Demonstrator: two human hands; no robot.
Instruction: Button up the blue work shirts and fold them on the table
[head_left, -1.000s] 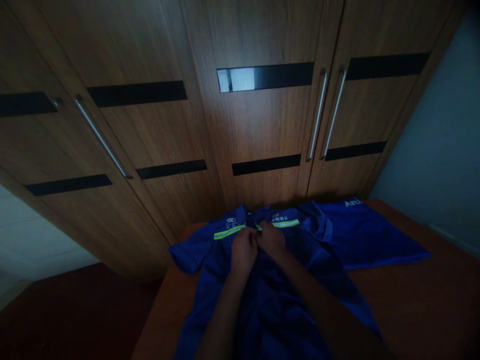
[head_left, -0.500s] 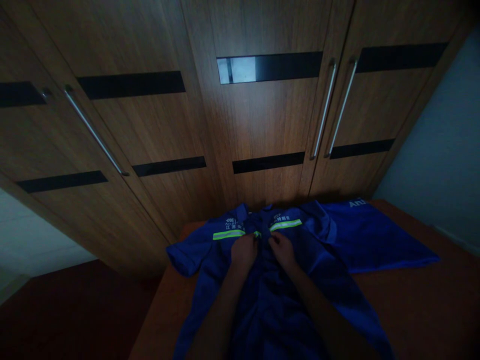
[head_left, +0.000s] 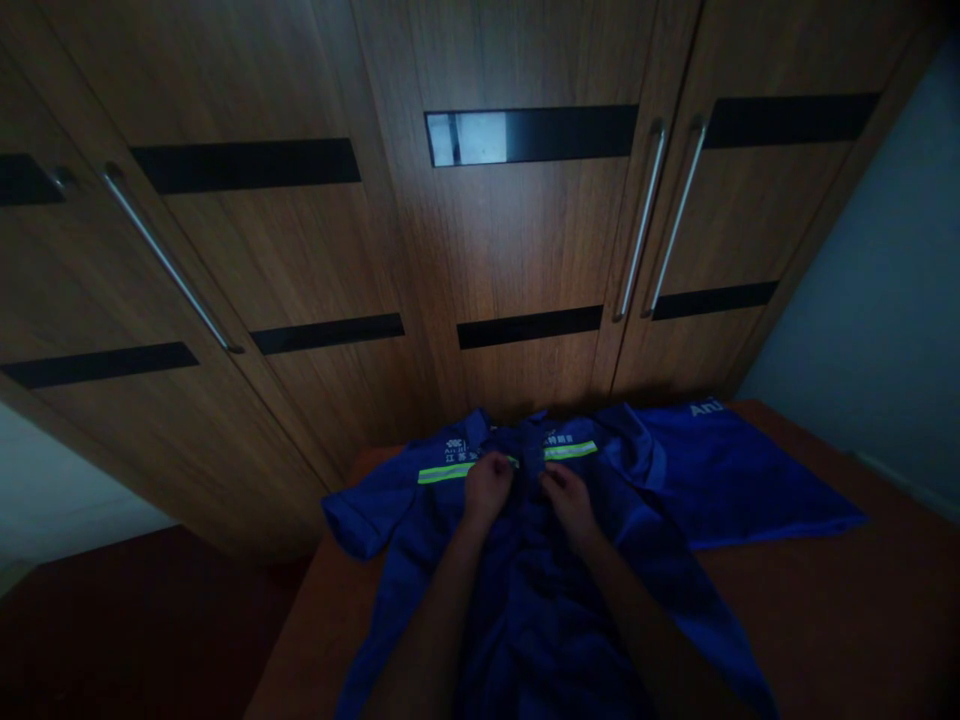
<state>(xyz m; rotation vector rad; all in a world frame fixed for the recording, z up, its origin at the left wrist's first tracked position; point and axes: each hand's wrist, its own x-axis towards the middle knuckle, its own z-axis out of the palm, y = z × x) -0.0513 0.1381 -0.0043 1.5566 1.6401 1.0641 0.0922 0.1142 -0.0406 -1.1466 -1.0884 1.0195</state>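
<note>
A dark blue short-sleeved work shirt (head_left: pixel 442 540) lies spread on the table, its front facing up and its collar toward the wardrobe. Reflective yellow-green strips and white lettering cross both sides of its chest. My left hand (head_left: pixel 489 492) is closed on the front edge of the shirt at chest height, fingers curled. Just across the opening, my right hand (head_left: pixel 568 497) pinches the other front edge below the right strip. The fingertips are dim, so any button between them cannot be made out.
Beside the shirt on the right lies a folded bright blue garment (head_left: pixel 742 480) with white lettering. The reddish-brown table (head_left: pixel 810 600) stands against a wooden wardrobe (head_left: pixel 525 240) with long metal handles. A pale wall (head_left: pixel 862 320) rises at the right.
My left hand has shifted slightly up along the front edge and now covers more of the left strip. The right hand stays nearly in place. The view has moved a little.
</note>
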